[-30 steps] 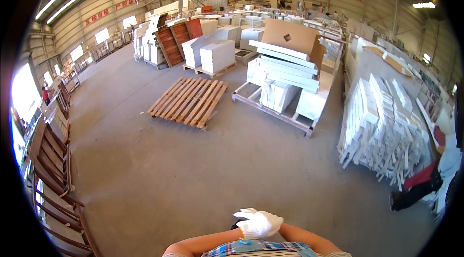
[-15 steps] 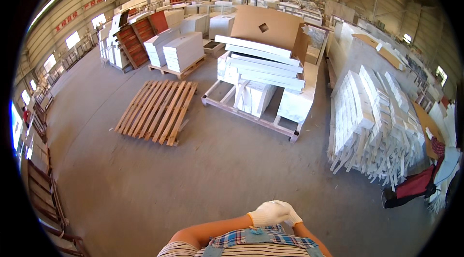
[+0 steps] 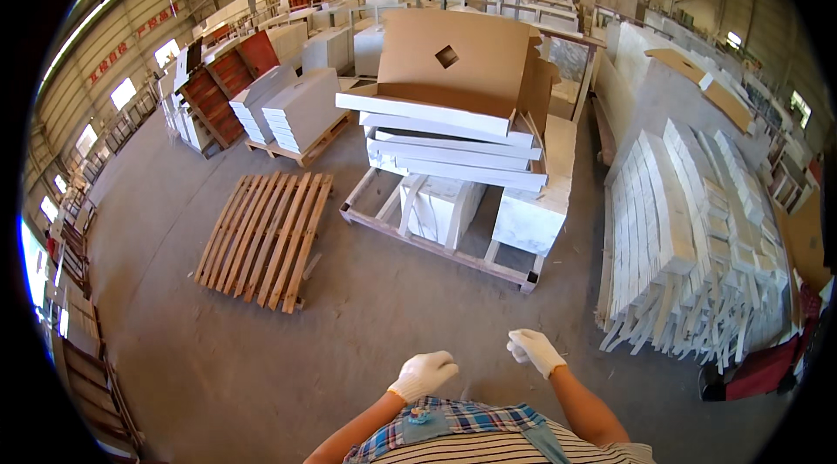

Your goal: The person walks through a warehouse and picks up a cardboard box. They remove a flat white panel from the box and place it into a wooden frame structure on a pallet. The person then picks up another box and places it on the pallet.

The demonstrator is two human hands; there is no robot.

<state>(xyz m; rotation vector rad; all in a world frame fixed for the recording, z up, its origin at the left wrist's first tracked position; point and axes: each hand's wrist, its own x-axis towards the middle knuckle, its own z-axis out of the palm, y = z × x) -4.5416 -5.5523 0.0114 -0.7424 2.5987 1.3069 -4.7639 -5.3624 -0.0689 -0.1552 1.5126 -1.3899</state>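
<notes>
Both gloved hands hover before the chest: left hand [image 3: 424,374] loosely curled, right hand [image 3: 534,350] half-curled, both empty.

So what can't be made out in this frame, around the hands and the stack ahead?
- Left hand: gloved and curled; whether it holds anything is hidden by its own fingers.
- Right hand: fingertips pinched, anything between them too small to tell.
- White slabs on the pallet frame: the upper ones are covered by the cardboard sheet.
- Red item at lower right: cut off by the fisheye rim.
</notes>
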